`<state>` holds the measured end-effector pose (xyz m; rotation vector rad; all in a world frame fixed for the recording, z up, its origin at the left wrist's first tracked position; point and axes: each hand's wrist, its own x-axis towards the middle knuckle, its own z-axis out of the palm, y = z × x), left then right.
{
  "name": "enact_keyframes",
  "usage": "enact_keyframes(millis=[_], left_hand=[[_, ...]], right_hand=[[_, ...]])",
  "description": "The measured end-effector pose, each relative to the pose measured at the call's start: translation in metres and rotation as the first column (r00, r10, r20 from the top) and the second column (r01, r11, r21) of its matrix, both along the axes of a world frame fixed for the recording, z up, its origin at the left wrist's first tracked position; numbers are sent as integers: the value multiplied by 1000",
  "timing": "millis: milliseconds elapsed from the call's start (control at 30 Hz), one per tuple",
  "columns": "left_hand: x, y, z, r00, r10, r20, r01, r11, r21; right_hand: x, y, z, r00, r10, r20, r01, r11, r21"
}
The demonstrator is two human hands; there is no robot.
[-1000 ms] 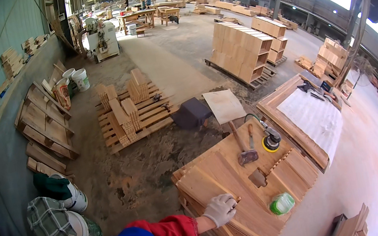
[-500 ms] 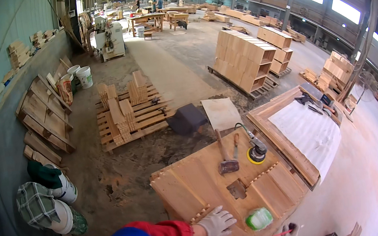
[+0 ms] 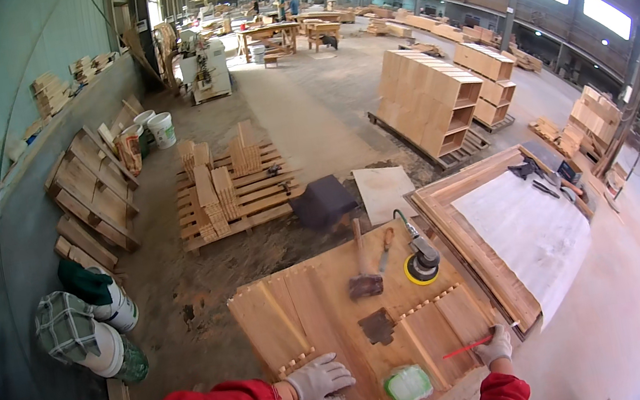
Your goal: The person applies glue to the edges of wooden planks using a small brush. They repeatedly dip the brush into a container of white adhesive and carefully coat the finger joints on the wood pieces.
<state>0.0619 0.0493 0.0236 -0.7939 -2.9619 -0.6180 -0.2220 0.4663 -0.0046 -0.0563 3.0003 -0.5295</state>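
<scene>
My left hand [image 3: 321,381], in a pale work glove, lies flat with fingers spread on wooden boards [image 3: 283,310] with finger-jointed edges. On the right, my gloved right hand [image 3: 495,346] is closed round one end of a thin red stick [image 3: 467,347], whose kind I cannot make out. The stick points left over the right-hand board [image 3: 460,316], by its edge. Between my hands sits a green-and-white tub or pack [image 3: 408,385]. Farther back are a mallet [image 3: 366,283], a chisel-like tool with a wooden handle [image 3: 385,248] and a round sander [image 3: 423,261] with a yellow rim.
A dark irregular patch [image 3: 377,327] marks the worktop. Right of it stands a wooden frame [image 3: 524,297] with a white sheet [image 3: 520,223] and tools. Beyond are a pallet [image 3: 255,210] of wood pieces and wooden cabinets [image 3: 425,99]. Buckets [image 3: 129,356] stand at left.
My right hand has come up from below the bench's near right corner to the right-hand board, bringing the red stick. My left hand stays flat on the boards. The view has shifted slightly.
</scene>
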Motion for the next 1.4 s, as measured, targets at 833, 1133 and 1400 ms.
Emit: enact_keyframes(millis=[833, 1133, 1400], left_hand=[[-2, -4, 9, 1000, -1, 19, 0, 998, 56], [-10, -16, -10, 880, 36, 473, -459, 323, 828], [-6, -59, 4, 712, -80, 697, -641, 330, 693]], right_hand=[[-13, 11, 28, 834, -362, -416, -155, 570, -807], [208, -62, 66, 955, -297, 7, 95, 284, -954], [322, -150, 41, 930, -338, 142, 292, 448, -845]])
